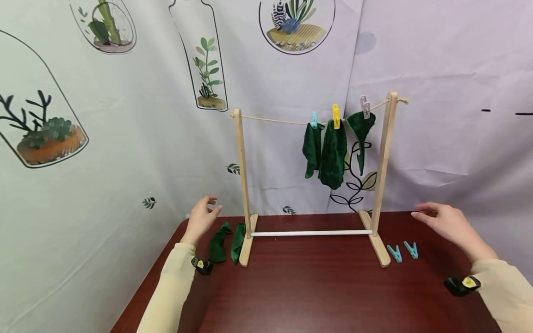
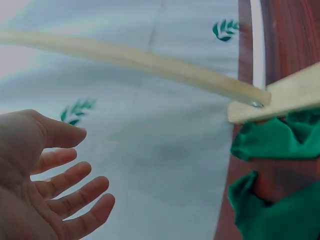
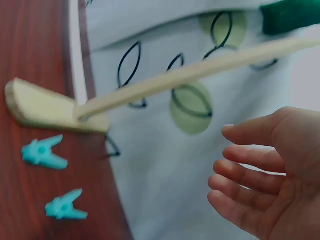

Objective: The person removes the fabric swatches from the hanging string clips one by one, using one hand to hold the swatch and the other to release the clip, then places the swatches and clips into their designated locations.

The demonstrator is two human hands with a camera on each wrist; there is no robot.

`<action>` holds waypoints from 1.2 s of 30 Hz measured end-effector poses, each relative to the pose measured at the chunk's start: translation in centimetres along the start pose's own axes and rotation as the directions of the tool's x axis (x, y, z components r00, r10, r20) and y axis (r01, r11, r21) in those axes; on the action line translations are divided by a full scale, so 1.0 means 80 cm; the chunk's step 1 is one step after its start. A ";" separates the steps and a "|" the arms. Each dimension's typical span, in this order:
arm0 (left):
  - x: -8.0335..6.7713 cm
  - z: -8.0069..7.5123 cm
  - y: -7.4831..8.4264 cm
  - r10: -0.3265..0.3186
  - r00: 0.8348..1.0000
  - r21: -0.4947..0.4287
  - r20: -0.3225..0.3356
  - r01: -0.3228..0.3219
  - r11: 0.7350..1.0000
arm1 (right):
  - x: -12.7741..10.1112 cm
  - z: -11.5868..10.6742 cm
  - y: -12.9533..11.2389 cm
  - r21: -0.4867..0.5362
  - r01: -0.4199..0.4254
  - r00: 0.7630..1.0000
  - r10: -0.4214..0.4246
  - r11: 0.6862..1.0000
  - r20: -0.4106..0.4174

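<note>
My left hand [image 1: 202, 219] hovers beside the rack's left post [image 1: 242, 171], fingers relaxed and holding nothing. Below and right of it, two dark green cloth pieces [image 1: 219, 244] lie on the table by the left foot. To the right of the rack, my right hand [image 1: 447, 224] is held in the air, fingers loosely bent with nothing in them. Two light blue clothespins [image 3: 45, 152] lie on the table between that hand and the right foot [image 3: 40, 105]. Three green cloths hang from the string [image 1: 275, 121], pinned by a blue clothespin [image 1: 314, 120], a yellow one [image 1: 336, 116] and a greyish one [image 1: 365, 107].
The wooden rack stands on a dark red-brown table [image 1: 316, 286], a white bar [image 1: 312, 233] joining its feet low down. Close behind hangs a pale curtain [image 1: 266, 185] printed with plants and jars. The hanging cloths sit toward the string's right half.
</note>
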State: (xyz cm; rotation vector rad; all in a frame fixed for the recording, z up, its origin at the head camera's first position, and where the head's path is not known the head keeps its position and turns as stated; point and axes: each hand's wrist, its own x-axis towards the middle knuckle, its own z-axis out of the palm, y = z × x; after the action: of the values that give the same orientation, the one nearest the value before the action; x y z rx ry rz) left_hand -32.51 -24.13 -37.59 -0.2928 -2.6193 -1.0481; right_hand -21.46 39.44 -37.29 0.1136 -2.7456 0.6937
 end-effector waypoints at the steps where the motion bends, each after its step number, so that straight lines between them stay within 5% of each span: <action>1: 0.000 0.000 0.004 0.008 1.000 -0.001 -0.012 -0.008 1.000 | 0.000 -0.002 -0.006 0.005 0.009 1.000 -0.009 1.000 -0.001; 9: -0.007 -0.003 0.045 0.148 0.982 0.004 -0.116 -0.148 0.989 | -0.003 -0.012 -0.054 0.020 0.072 0.997 -0.072 0.997 -0.033; 19: -0.009 -0.006 0.098 0.329 0.919 -0.002 -0.216 -0.337 0.941 | -0.002 -0.028 -0.100 0.054 0.119 0.991 -0.116 0.991 -0.069; 30: -0.008 -0.008 0.153 0.427 0.874 -0.063 -0.230 -0.451 0.890 | -0.001 -0.067 -0.140 0.103 0.111 0.986 -0.096 0.989 -0.136; 36: -0.007 -0.006 0.175 0.438 0.872 -0.124 -0.219 -0.470 0.874 | 0.007 -0.074 -0.150 0.130 0.110 0.981 -0.087 0.985 -0.173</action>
State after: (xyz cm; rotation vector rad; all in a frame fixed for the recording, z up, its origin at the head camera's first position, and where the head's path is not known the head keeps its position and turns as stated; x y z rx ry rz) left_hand -27.76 -14.55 -28.56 -0.7747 -2.1408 -1.0704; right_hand -18.53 31.69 -26.71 0.2113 -2.5129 0.8276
